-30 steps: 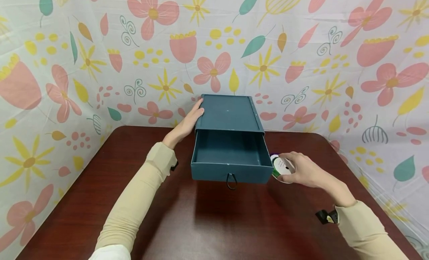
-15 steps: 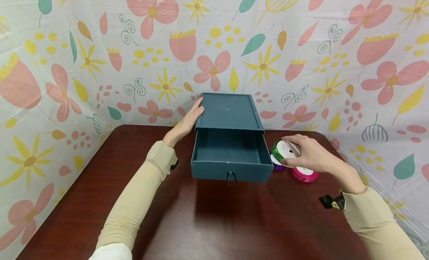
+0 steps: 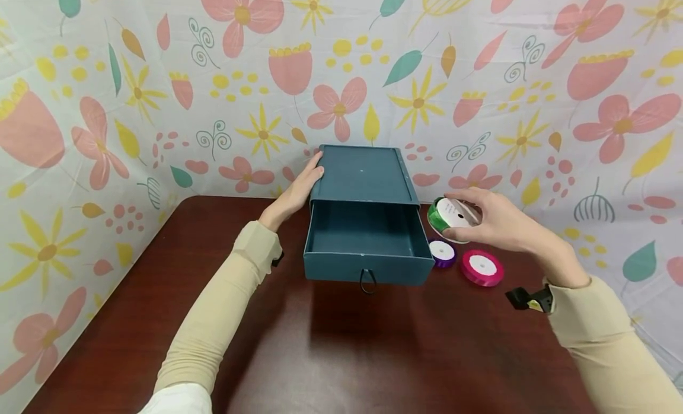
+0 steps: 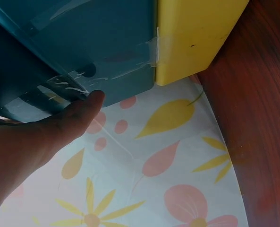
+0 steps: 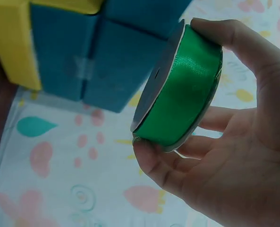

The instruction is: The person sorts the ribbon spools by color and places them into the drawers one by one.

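A dark teal drawer box (image 3: 363, 174) stands at the middle of the table, its front drawer (image 3: 368, 268) pulled out, with a black loop handle. My left hand (image 3: 293, 194) rests along the box's left side, and its thumb (image 4: 93, 101) lies against the teal wall in the left wrist view. Between thumb and fingers, my right hand (image 3: 501, 221) holds a spool of green ribbon (image 5: 182, 90) by its rim, raised beside the box's right side. Below that spool are a purple ribbon spool (image 3: 442, 253) and a pink ribbon spool (image 3: 482, 268) on the table.
In the left wrist view a yellow block-like part (image 4: 191, 42) adjoins the teal box on the table side. The brown table (image 3: 363, 354) reaches back to a flower-printed cloth (image 3: 341, 64) that hangs behind and at both sides.
My right hand has lifted the green ribbon spool up off the other spools, bringing the purple and pink ones into sight. My left hand stays at the box's side.
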Available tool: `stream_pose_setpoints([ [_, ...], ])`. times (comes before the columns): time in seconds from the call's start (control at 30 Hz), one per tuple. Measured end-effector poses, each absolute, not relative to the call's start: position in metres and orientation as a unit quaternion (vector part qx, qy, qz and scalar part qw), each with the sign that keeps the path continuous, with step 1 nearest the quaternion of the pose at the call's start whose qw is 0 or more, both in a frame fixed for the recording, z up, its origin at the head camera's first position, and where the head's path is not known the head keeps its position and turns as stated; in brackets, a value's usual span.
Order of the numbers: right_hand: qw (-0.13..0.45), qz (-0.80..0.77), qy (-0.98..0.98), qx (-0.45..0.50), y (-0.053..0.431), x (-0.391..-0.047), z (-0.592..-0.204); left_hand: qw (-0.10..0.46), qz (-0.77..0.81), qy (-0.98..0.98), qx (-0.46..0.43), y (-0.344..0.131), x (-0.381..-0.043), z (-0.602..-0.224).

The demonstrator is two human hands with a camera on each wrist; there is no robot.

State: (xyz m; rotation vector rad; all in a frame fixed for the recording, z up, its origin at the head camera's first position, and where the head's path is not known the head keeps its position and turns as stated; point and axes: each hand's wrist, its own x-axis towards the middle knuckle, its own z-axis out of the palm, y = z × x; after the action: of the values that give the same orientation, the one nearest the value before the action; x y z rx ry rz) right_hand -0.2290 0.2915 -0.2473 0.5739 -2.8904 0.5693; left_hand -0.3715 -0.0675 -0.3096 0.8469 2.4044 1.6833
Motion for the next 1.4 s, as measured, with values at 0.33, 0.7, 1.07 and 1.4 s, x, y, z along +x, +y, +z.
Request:
stream_pose_setpoints([
  [0.33, 0.071, 0.201, -0.949, 0.231, 0.261, -0.226, -0.229, 0.049, 0.554, 0.783, 0.277, -0.069, -0.369, -0.310],
  [0.7, 0.040, 0.209, -0.929, 0.303, 0.226, -0.230, -0.227, 0.045, 0.549, 0.787, 0.280, -0.069, -0.369, -0.311],
  [1.07, 0.006, 0.195, -0.921, 0.336, 0.197, -0.232, -0.235, 0.049, 0.554, 0.784, 0.276, -0.069, -0.369, -0.311],
  [1.4, -0.008, 0.171, -0.923, 0.344, 0.183, -0.235, -0.242, 0.053, 0.556, 0.783, 0.275, -0.068, -0.369, -0.309],
])
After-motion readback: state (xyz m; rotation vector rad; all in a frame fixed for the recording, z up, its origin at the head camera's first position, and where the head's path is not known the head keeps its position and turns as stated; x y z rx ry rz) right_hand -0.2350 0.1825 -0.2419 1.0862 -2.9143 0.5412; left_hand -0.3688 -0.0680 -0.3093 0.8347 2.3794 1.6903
